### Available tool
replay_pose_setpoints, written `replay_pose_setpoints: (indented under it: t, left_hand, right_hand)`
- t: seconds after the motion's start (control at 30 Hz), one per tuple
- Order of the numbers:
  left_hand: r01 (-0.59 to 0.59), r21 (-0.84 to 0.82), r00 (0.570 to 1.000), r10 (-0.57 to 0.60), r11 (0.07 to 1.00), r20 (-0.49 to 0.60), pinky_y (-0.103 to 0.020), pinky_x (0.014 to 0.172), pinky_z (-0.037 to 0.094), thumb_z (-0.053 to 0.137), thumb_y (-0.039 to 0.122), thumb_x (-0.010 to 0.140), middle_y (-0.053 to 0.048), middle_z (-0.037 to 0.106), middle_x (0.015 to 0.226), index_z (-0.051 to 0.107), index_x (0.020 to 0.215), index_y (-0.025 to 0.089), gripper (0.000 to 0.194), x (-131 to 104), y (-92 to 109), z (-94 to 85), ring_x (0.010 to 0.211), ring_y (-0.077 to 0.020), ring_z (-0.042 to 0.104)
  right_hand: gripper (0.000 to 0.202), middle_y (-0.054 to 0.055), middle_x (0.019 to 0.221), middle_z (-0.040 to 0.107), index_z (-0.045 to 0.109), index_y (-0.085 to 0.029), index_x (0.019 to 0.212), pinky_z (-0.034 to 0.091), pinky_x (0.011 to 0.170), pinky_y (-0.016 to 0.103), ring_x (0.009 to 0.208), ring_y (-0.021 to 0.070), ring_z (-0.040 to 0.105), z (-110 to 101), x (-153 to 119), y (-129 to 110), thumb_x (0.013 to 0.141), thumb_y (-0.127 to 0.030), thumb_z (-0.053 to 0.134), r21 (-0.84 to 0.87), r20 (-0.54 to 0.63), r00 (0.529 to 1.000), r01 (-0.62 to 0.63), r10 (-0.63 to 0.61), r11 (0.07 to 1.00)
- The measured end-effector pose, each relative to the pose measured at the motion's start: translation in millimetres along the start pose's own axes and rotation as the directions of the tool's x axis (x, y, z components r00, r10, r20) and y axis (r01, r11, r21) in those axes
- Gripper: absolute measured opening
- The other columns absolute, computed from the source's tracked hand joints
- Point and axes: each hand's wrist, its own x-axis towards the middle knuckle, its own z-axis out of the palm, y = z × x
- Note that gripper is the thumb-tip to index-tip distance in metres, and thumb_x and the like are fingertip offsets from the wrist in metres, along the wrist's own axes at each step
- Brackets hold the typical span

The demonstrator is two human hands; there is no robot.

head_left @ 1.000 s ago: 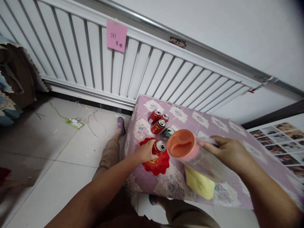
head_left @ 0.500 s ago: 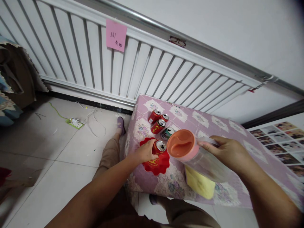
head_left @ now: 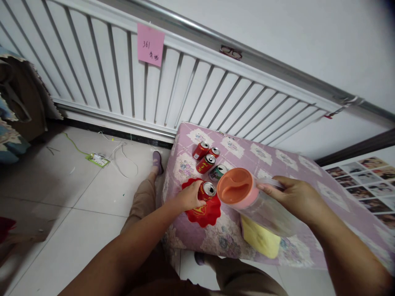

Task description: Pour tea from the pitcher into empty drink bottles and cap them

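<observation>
My left hand (head_left: pixel 190 196) is wrapped round a red drink can (head_left: pixel 206 190) with an opened top, at the red scalloped plate (head_left: pixel 203 218). In my right hand (head_left: pixel 288 193) is the handle of a clear plastic pitcher (head_left: pixel 271 209) with an orange lid (head_left: pixel 236 186). The pitcher is tilted, its lid pointing left towards the can. Behind the held can stand several more cans, among them a red can (head_left: pixel 206 163) and a green can (head_left: pixel 217 172). Below the pitcher lies a yellow cloth (head_left: pixel 261 237), partly covered by it.
A purple floral cloth (head_left: pixel 259 153) covers the table. Along the wall behind runs a white radiator (head_left: pixel 123 74) with a pink note (head_left: pixel 150 45) and eyeglasses (head_left: pixel 231 52) on top. A green power strip (head_left: pixel 98 160) with cables lies on the floor. Photos (head_left: pixel 367 185) are at right.
</observation>
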Motion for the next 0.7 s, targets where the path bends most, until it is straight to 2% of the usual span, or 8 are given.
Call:
replay_pose_setpoints:
  t: [0.2,0.47,0.7]
  left_hand:
    - [-0.004,-0.017,1.0,0.004,1.0,-0.003,-0.044,0.104,0.048,0.08,0.024,0.069,-0.012,0.057,0.135,0.042,0.134,0.022,0.075,0.0,1.8,-0.4,0.123,-0.0305,0.058]
    - [0.0,-0.007,1.0,0.0,1.0,0.004,-0.044,0.102,0.049,0.079,0.028,0.069,-0.011,0.057,0.134,0.041,0.134,0.024,0.075,-0.6,1.1,-0.5,0.122,-0.0305,0.059]
    - [-0.007,0.013,1.0,0.007,1.0,-0.001,-0.044,0.103,0.049,0.078,0.028,0.07,-0.012,0.057,0.135,0.04,0.135,0.023,0.076,-0.2,0.4,0.4,0.123,-0.0304,0.058]
  right_hand:
    - [0.058,0.003,0.061,0.066,0.07,-0.021,0.072,0.042,0.055,0.031,0.061,0.0229,0.059,1.3,1.0,0.8,0.06,-0.076,0.057,0.007,-0.013,1.0,0.0,0.0,1.0]
    - [0.052,0.002,0.059,0.066,0.07,-0.022,0.071,0.042,0.055,0.03,0.06,0.0228,0.06,1.2,1.5,3.6,0.063,-0.072,0.061,0.023,-0.024,0.999,0.03,-0.029,0.999]
    - [0.052,0.002,0.062,0.069,0.071,-0.022,0.072,0.043,0.056,0.03,0.064,0.024,0.063,3.0,1.9,4.1,0.061,-0.072,0.062,0.041,-0.043,0.998,0.045,-0.043,0.998]
